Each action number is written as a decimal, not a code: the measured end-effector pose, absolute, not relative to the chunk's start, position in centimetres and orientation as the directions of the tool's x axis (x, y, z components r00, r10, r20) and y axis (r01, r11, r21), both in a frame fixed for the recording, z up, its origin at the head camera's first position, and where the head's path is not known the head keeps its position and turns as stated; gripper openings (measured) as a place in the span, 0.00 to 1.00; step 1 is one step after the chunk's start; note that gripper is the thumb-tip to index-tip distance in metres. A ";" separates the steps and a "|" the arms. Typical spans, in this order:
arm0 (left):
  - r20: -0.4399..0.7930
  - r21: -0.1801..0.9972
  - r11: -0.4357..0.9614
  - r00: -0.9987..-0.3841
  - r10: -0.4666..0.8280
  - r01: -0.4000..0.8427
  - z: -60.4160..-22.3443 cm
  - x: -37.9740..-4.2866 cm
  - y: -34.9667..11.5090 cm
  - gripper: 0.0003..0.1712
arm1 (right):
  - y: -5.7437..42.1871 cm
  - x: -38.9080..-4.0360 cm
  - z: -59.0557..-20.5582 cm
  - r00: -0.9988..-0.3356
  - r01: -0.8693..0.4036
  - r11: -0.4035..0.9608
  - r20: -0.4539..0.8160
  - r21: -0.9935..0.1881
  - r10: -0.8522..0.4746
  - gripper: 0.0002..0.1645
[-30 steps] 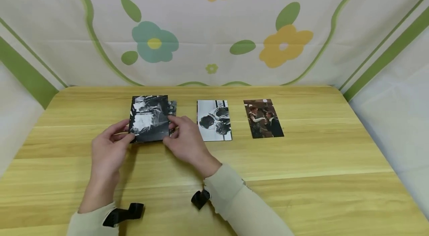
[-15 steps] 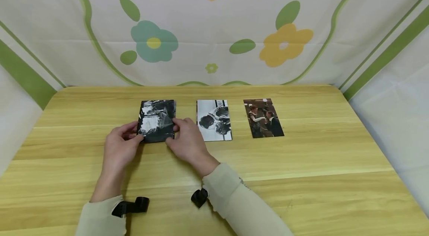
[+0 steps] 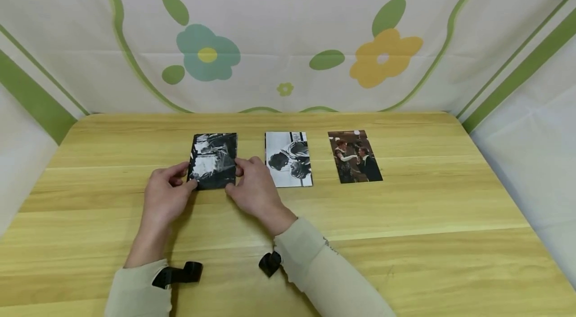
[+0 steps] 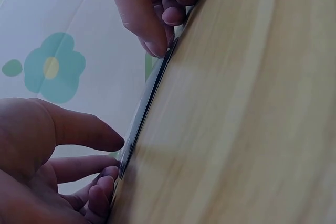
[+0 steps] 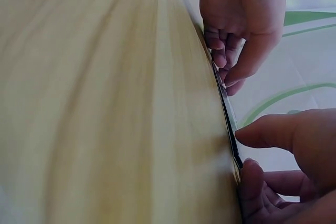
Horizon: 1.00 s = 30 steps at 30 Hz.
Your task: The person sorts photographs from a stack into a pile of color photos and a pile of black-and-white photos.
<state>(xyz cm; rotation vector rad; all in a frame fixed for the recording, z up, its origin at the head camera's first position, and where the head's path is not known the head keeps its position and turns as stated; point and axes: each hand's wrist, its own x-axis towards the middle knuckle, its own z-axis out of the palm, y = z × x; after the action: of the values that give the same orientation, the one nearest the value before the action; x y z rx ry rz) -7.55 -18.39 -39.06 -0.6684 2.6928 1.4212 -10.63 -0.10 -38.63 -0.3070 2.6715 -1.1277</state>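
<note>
A black-and-white photo card lies at the left of the row, at the far side of the table. Its left edge is held by my left hand, thumb at the near corner. My right hand holds the opposite edge with thumb and fingers. From the left wrist view, the card stack appears edge-on and close to the tabletop, with more than one layer. Just right of my right hand lies another black-and-white photo card, apart from the first. Further right is a colour photo card, slightly turned.
The wooden table stretches toward me and to both sides. Behind its far edge hangs a white cloth with flowers and green lines. Black straps with small mounts sit on both wrists.
My left hand has shifted right with the top card, covering the patterned card that stuck out beneath it. My right hand stays almost in place. The other two cards have not moved.
</note>
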 end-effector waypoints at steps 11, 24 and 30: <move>-0.180 0.834 0.426 -0.903 -0.391 -0.350 -38.5 -7.2 -17.4 0.32 | 2.0 -10.2 -38.6 -0.964 -0.142 0.461 0.017 -0.876 -0.265 0.33; -0.108 0.899 0.382 -0.953 -0.283 -0.215 -36.7 -7.2 -12.6 0.25 | 9.3 -10.6 -38.0 -0.982 -0.151 0.400 0.092 -0.904 -0.163 0.27; -0.134 0.943 0.274 -0.971 -0.199 -0.187 -36.3 -7.7 -9.4 0.25 | 13.4 -10.5 -37.9 -0.999 -0.041 0.398 0.027 -0.917 -0.041 0.28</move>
<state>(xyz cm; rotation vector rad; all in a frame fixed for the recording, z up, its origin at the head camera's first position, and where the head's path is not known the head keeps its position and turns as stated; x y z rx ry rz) -7.71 -9.41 -36.30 -0.3809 2.5158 1.8603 -10.52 13.44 -37.94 -0.0774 2.6260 -1.7218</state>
